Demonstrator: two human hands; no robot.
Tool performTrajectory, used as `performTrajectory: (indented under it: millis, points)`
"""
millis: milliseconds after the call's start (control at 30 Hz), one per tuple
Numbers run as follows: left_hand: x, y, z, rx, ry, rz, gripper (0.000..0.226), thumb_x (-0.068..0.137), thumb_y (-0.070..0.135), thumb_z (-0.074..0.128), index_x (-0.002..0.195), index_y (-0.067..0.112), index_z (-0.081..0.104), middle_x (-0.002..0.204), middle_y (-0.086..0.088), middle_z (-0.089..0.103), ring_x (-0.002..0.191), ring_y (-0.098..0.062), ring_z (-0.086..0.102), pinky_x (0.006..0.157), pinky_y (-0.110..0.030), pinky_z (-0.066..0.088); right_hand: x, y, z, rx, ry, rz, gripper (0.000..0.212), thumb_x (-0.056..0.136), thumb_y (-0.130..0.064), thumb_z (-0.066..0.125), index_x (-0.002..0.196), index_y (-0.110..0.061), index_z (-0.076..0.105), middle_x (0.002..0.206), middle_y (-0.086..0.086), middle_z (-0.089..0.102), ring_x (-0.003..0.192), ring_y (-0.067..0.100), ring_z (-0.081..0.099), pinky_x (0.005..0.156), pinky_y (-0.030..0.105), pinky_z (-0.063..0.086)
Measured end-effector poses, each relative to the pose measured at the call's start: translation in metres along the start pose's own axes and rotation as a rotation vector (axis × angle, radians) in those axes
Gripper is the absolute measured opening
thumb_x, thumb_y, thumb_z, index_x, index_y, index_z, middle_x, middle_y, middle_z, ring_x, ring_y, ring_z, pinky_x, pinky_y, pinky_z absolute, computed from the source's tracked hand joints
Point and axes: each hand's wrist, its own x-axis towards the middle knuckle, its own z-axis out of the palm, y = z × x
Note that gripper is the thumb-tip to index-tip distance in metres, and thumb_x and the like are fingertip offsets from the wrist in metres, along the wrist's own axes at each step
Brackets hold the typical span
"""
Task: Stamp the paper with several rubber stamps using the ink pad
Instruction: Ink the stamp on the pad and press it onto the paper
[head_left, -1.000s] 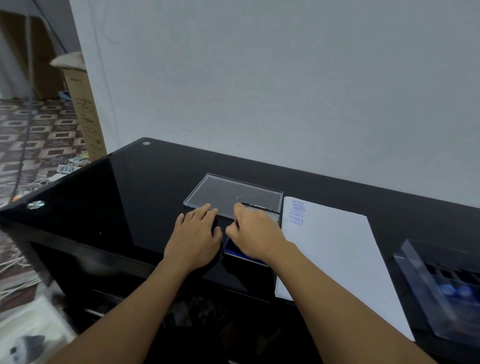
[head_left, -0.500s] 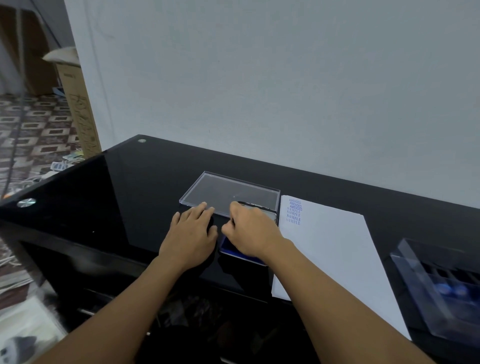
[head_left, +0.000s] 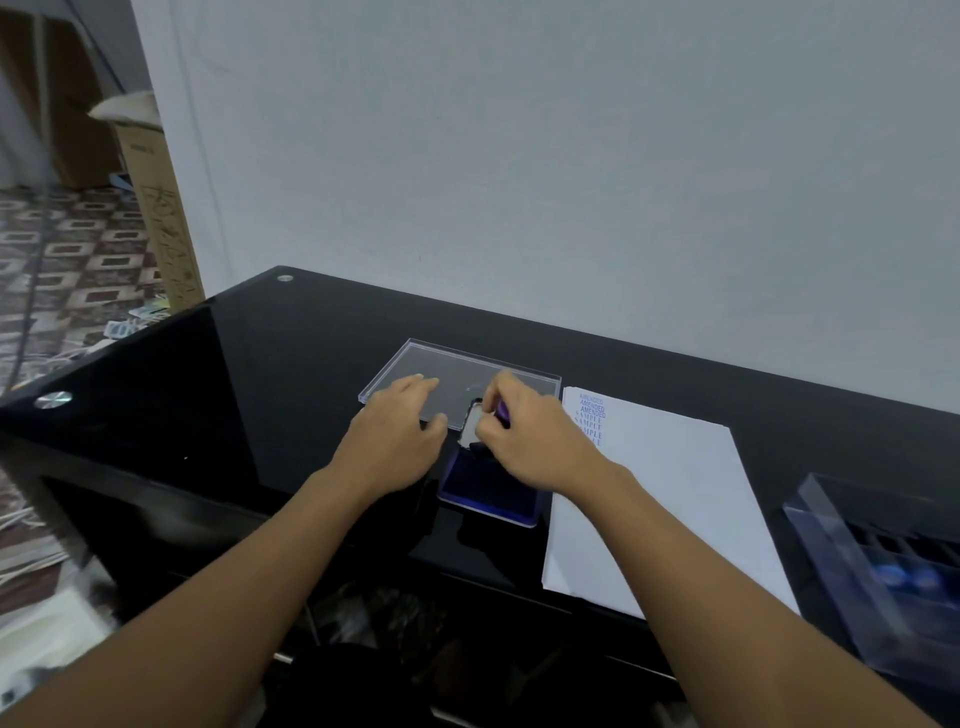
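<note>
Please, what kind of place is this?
Probably a room in a home: a glossy black desk against a plain wall, a patterned floor and a cardboard box beside it.

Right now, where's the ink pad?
Head view, centre: the ink pad lies left of the paper, nearer than the clear lid, partly under the right hand pinching a stamp.

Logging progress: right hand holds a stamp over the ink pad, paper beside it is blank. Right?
No: the head view shows the paper bears blue imprints at its far left corner. The right hand does hold a stamp over the ink pad.
</note>
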Motion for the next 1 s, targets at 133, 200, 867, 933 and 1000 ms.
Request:
performTrajectory:
  millis: [133,200,867,933,1000]
  points:
    - [0.008,0.024,-0.008,-0.045,0.001,0.063,0.052,0.102,0.031,0.049,0.151,0.017,0.040,0.157,0.001,0.038,0.145,-0.017,0.031,0.118,-0.037,0.028,0.001,0.009,-0.029,0.009,0.047,0.039,0.011,0.094,-0.028,0.054,0.088,-0.019,0.053,0.080,0.000,0.062,0.071,0.018,0.059,0.061,0.031,0.047]
    - [0.013,0.038,-0.010,-0.035,-0.010,0.095,0.051,0.102,0.032,0.048,0.150,0.015,0.042,0.156,-0.001,0.040,0.144,-0.018,0.034,0.118,-0.037,0.029,0.001,0.015,-0.045,0.001,0.081,0.062,0.014,0.092,-0.030,0.056,0.084,-0.018,0.057,0.077,0.000,0.066,0.073,0.021,0.064,0.066,0.036,0.054]
    - [0.078,0.108,0.036,-0.031,-0.300,0.084,0.036,0.099,0.029,0.042,0.098,0.006,0.069,0.091,-0.008,0.072,0.071,-0.020,0.061,0.078,-0.042,0.056,0.009,0.072,-0.088,-0.025,-0.005,0.288,0.023,0.092,-0.027,0.047,0.077,-0.011,0.051,0.070,0.007,0.058,0.063,0.021,0.046,0.056,0.030,0.037]
    - [0.087,0.105,0.044,0.003,-0.315,0.070,0.036,0.097,0.031,0.044,0.094,0.006,0.069,0.092,-0.004,0.073,0.081,-0.025,0.066,0.082,-0.043,0.057,0.012,0.077,-0.084,-0.055,-0.026,0.288,0.024,0.092,-0.028,0.047,0.077,-0.011,0.051,0.071,0.007,0.059,0.064,0.021,0.047,0.056,0.030,0.039]
    - [0.094,0.105,0.050,0.037,-0.319,0.064,0.022,0.093,0.032,0.050,0.086,0.014,0.061,0.090,0.002,0.065,0.079,-0.024,0.058,0.080,-0.040,0.054,0.015,0.082,-0.081,-0.067,-0.045,0.291,0.025,0.092,-0.029,0.047,0.076,-0.011,0.051,0.073,0.007,0.061,0.065,0.021,0.048,0.058,0.030,0.041]
